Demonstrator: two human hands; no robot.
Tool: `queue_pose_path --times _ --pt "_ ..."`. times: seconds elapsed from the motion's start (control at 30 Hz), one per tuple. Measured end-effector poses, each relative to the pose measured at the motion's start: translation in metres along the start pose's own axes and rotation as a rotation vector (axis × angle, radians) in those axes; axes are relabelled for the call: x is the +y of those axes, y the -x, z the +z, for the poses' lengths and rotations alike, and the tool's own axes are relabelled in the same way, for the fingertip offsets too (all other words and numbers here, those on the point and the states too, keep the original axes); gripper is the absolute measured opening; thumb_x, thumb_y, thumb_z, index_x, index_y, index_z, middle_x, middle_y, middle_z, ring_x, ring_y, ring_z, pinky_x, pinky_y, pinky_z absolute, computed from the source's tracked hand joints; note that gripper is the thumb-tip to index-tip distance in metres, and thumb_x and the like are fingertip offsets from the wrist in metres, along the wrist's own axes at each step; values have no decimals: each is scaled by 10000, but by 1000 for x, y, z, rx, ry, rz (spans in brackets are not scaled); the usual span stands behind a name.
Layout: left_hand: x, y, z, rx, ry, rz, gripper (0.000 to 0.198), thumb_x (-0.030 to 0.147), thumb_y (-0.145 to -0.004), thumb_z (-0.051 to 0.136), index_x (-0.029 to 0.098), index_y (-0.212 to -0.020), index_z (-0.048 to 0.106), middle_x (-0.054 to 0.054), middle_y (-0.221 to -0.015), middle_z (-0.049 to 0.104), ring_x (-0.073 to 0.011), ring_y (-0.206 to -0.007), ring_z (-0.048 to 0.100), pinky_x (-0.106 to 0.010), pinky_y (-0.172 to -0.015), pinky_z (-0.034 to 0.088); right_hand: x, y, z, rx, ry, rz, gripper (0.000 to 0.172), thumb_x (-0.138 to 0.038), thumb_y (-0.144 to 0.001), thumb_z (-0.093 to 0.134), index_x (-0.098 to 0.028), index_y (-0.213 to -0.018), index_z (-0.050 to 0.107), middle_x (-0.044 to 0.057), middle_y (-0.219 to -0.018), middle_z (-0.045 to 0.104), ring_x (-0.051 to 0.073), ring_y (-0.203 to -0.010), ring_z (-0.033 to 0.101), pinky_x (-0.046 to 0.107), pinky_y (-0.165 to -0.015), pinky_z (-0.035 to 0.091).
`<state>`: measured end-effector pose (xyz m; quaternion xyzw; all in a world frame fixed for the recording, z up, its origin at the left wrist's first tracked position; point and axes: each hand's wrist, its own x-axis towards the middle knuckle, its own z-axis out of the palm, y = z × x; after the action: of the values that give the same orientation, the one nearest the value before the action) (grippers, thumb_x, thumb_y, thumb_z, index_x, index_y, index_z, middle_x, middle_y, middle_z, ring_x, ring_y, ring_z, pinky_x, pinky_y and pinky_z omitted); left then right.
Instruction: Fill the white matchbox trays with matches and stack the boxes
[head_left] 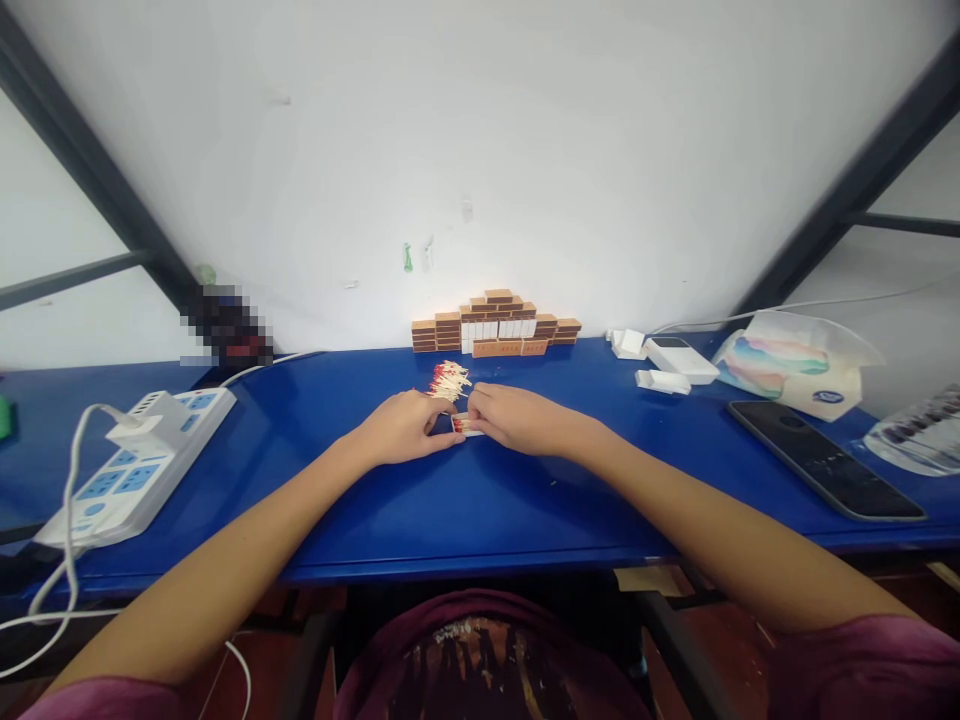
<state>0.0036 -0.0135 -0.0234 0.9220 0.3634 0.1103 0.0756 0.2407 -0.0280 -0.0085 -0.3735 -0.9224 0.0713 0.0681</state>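
Note:
Between my hands lies a small white matchbox tray (471, 432) with red-tipped matches in it, resting on the blue table. My left hand (411, 428) grips the tray's left end between thumb and fingers. From the other side, the bent fingers of my right hand (510, 415) close on its right end and hide part of it. Just behind my hands is a loose heap of matches (449, 380) with red heads. Farther back, against the wall, matchboxes (498, 325) are stacked in a stepped pile, with white and orange faces toward me.
At left lies a white power strip (161, 460) with a plugged-in adapter and cable. On the right are empty white trays (663, 382), a white box (681, 360), a tissue pack (795, 362), a black phone (825, 458) and a clear plastic bottle (919, 435). The wall bounds the back.

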Motion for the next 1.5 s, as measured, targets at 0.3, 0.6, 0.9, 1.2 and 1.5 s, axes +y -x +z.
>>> queue_pose_path --times 0.3,0.6,0.9,1.2,1.5 --pt "3 1 -3 13 2 -3 394 577 -980 617 198 -1027 717 4 -676 660 -161 -616 605 -298 -680 402 10 -4 1 88 -111 -38 93 -186 -1030 578 -171 -965 643 82 -1014 667 190 -856 585 295 -737 390" --pt "2 0 -3 7 4 -4 407 584 -980 613 203 -1072 723 0 -693 670 -168 -626 612 -293 -663 386 10 -6 2 107 -77 -4 138 -218 -1038 587 -161 -947 674 79 -983 664 179 -822 581 282 -713 370" --pt "3 1 -3 -9 -4 -20 427 593 -977 616 205 -1114 729 2 -697 674 -172 -641 624 -298 -680 405 14 -2 -6 81 -73 -11 133 -227 -1004 610 -173 -895 665 58 -898 673 174 -777 552 283 -686 334" --pt "4 1 -3 -15 3 -28 435 604 -978 611 212 -1133 721 3 -707 679 -173 -642 621 -298 -677 395 11 0 -8 -17 -124 29 86 -137 -967 603 -171 -920 665 71 -971 714 181 -839 592 264 -716 372" --pt "3 0 -3 -33 -9 -38 380 567 -974 634 198 -1034 701 7 -702 666 -166 -641 604 -291 -670 378 13 -1 -5 10 -166 -4 102 -121 -954 603 -170 -894 670 65 -947 698 170 -794 569 263 -693 361"
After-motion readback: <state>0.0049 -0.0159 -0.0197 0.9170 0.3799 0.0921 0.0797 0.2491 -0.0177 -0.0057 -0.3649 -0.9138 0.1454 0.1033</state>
